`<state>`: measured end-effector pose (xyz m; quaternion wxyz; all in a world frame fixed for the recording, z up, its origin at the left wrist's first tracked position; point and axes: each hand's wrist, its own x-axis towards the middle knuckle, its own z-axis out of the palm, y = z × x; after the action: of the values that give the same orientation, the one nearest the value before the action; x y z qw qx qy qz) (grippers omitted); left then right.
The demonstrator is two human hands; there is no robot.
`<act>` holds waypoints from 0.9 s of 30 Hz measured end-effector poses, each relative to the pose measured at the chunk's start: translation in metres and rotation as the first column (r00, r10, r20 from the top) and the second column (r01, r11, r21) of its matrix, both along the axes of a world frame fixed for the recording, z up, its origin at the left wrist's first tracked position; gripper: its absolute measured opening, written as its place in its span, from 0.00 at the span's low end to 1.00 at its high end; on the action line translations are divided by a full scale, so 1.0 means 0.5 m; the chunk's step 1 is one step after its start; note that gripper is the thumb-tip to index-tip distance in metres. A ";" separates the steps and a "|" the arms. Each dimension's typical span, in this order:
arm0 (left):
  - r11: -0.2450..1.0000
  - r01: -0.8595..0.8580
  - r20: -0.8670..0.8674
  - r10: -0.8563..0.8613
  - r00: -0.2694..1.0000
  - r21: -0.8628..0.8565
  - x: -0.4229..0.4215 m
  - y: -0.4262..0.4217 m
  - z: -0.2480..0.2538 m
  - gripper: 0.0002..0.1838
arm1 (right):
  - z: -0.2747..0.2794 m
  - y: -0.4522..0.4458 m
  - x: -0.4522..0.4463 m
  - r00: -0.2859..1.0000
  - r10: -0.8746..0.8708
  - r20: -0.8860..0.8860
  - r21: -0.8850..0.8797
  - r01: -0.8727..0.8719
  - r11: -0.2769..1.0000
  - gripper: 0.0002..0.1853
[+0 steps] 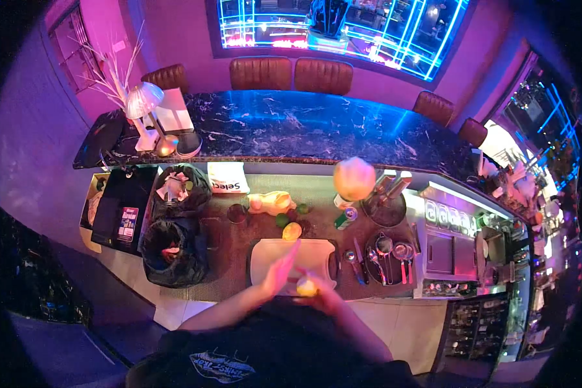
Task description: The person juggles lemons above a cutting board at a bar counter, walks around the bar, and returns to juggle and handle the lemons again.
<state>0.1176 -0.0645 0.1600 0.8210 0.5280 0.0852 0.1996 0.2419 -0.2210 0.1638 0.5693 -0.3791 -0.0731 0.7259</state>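
Observation:
My right hand [318, 294] is closed around a small yellow fruit, apparently a lemon [306, 287], held above the near edge of the cutting board [262, 253]. Fingers stretched out and somewhat blurred, my left hand [279, 271] is over the board's left half with nothing visible in it. Another yellow lemon [291, 231] lies at the board's far edge. Just behind it are green limes [282, 220]. A crumpled yellowish bag [269, 203] lies farther back, beside a dark glass [237, 213].
Black-lined bins [174, 258] stand at the left. To the right are a knife [360, 262], a round tray of bar tools [384, 246], a green can [346, 218] and a sink [493, 246]. A round pale-orange globe [354, 179] shows above the counter; a marble bar [284, 129] runs behind.

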 end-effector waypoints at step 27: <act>0.489 0.026 -0.379 0.640 0.669 0.872 0.140 0.168 -0.285 0.44 | -0.252 -0.044 0.063 0.854 -0.479 -0.204 -0.443 0.355 0.823 0.11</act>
<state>0.1874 0.0196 0.0174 0.3295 0.8522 0.3701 0.1682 0.2736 -0.2431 0.0376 0.6330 -0.3737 0.2474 0.6312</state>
